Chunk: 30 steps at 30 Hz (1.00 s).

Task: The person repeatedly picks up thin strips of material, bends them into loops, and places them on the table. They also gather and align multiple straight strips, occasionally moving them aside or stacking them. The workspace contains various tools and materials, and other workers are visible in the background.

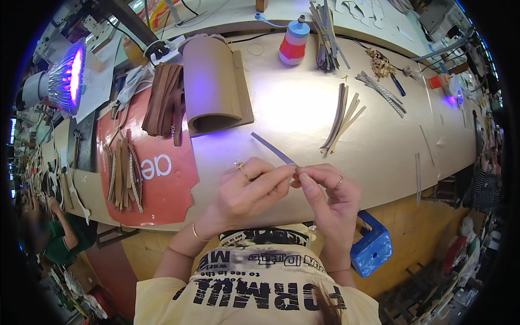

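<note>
A thin grey strip (270,147) slants up and to the left from my fingertips, above the near part of the table. My left hand (250,188) is closed in a pinch at the strip's lower end. Pressed up against it, my right hand (331,196) pinches the same end between thumb and forefinger. The fingers cover that end, so its tip is hidden. Closest to the hands on the table are a loose fan of beige and brown strips (341,122) to the right and a curved brown board (211,81) to the left.
On a red sheet (162,200) at left lie patterned strips (123,176); dark brown strips (162,100) lie above. A lit lamp (67,76) stands far left. Behind are a red-and-white bottle (295,42) and bundled grey strips (326,46). A blue stool (372,246) is below the table edge.
</note>
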{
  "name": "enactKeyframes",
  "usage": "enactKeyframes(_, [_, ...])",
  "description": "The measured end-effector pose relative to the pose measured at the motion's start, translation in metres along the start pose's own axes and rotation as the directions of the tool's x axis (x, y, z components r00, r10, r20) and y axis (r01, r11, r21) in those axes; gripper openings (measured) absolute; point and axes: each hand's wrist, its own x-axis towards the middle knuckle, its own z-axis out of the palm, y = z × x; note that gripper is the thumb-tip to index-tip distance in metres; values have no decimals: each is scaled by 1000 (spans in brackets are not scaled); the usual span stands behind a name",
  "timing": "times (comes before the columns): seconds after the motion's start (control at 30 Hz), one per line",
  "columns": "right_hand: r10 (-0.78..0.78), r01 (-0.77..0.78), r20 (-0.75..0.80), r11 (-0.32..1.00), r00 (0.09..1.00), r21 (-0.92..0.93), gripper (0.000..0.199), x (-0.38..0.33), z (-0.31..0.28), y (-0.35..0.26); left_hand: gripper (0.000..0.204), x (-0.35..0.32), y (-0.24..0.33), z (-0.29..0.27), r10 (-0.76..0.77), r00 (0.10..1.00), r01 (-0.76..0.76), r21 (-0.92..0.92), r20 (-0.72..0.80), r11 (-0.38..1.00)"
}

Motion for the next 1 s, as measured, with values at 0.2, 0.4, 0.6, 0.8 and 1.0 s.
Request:
enactKeyframes(0.2, [-27,29,-40,999,999,34,11,2,11,4,30,-1,0,4,-114,993,112,-86,-21,990])
enactKeyframes(0.4, [-60,58,-59,998,996,-38,10,3,11,5,26,-2,3,7,-155,988,150,-126,-30,981])
enactKeyframes(0.6, [-51,47,-65,997,997,-56,8,4,11,5,28,-3,2,8,-138,990,135,-100,-30,986])
enactKeyframes(0.8, [-36,33,-59,998,998,-54,7,6,11,6,28,-5,2,10,-181,983,176,-130,-29,976])
enactKeyframes(1.0, [-33,29,-57,998,998,-61,7,6,12,9,29,-7,2,13,-216,976,208,-160,-38,965])
